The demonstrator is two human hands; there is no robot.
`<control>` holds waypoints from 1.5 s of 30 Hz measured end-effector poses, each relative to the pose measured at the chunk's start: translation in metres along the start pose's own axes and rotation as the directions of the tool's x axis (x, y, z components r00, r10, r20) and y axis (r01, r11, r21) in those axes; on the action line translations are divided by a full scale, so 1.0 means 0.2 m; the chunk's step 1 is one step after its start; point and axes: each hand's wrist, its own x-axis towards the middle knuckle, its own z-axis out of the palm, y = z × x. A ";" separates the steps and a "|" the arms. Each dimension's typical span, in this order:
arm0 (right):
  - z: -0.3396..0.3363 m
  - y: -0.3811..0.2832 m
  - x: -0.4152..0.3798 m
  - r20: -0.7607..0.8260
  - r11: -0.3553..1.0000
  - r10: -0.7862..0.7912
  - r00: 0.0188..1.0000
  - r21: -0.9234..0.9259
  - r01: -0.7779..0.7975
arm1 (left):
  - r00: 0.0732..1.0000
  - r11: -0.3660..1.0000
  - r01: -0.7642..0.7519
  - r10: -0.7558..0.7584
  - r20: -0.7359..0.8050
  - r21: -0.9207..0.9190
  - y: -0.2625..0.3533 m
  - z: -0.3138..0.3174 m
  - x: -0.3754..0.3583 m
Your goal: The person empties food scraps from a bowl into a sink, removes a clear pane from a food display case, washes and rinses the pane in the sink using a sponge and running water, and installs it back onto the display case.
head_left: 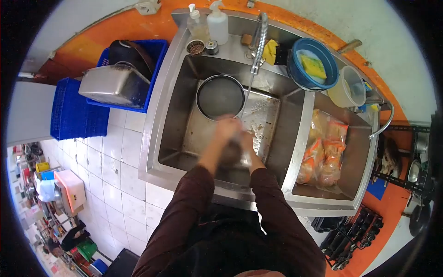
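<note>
Both of my hands are together over the large left basin of the steel sink (177,121), under a stream of water from the spring-hose faucet (259,46). My left hand (227,128) and my right hand (247,142) are smeared by motion, so their fingers do not show clearly. Whether anything is between them cannot be made out; a dark blur lies just below. Beyond my hands, a round pan (220,98) with a dark rim, holding cloudy liquid, rests on the basin floor. Bits of food residue speckle the wet metal to its right.
Bagged food (328,152) fills part of the right basin. A blue bucket (295,69) with a yellow sponge (314,67) and a clear tub (347,87) stand on the back ledge, near soap bottles (218,27). Blue crates (69,108) and a metal pan (113,85) are left.
</note>
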 end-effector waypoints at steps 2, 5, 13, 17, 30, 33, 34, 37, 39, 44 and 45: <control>-0.14 -0.17 0.02 -0.080 0.893 0.123 0.989 0.444 -0.075 | 0.852 0.777 0.500 -0.521 0.055 -0.383 0.42 -0.09 0.02; -0.30 -0.34 0.02 0.084 0.564 0.207 0.975 0.803 -0.189 | 0.833 0.768 0.472 -0.549 -0.067 -0.433 0.39 0.03 0.10; -0.58 -0.64 0.03 0.506 -0.281 0.038 0.862 0.833 -0.477 | 0.944 0.797 0.008 0.193 -0.267 0.604 0.07 0.16 0.07; -0.41 -0.54 0.08 0.441 -0.263 -0.098 0.892 0.853 -0.450 | 0.992 0.749 -0.098 0.023 0.122 0.656 0.33 -0.18 -0.02; -0.29 -0.37 -0.12 0.171 0.225 0.084 0.982 0.956 -0.186 | 0.865 0.867 0.497 -0.493 0.095 -0.025 0.50 -0.04 -0.09; -0.21 -0.29 -0.12 0.090 0.725 0.065 0.994 0.680 -0.109 | 0.887 0.881 0.461 -0.456 -0.073 0.107 0.33 0.02 -0.05; -0.18 -0.26 -0.12 0.091 0.809 0.057 0.994 0.579 -0.100 | 0.927 0.931 0.340 -0.355 0.118 0.131 0.36 0.01 -0.07; -0.07 -0.20 -0.07 0.133 0.945 0.037 0.990 0.318 -0.078 | 0.916 0.955 0.139 -0.225 0.331 0.263 0.42 -0.01 -0.18; 0.01 -0.15 -0.03 0.168 0.981 0.013 0.986 0.188 -0.045 | 0.914 0.933 0.083 -0.211 0.347 0.349 0.42 -0.04 -0.29; 0.18 -0.05 0.20 0.269 0.997 0.042 0.962 -0.073 -0.023 | 0.959 0.915 0.183 -0.247 0.140 0.358 0.38 -0.25 -0.41; -0.09 -0.24 0.10 0.352 0.984 0.080 0.933 -0.180 -0.017 | 0.910 0.878 0.298 -0.379 0.165 0.375 0.33 -0.31 -0.42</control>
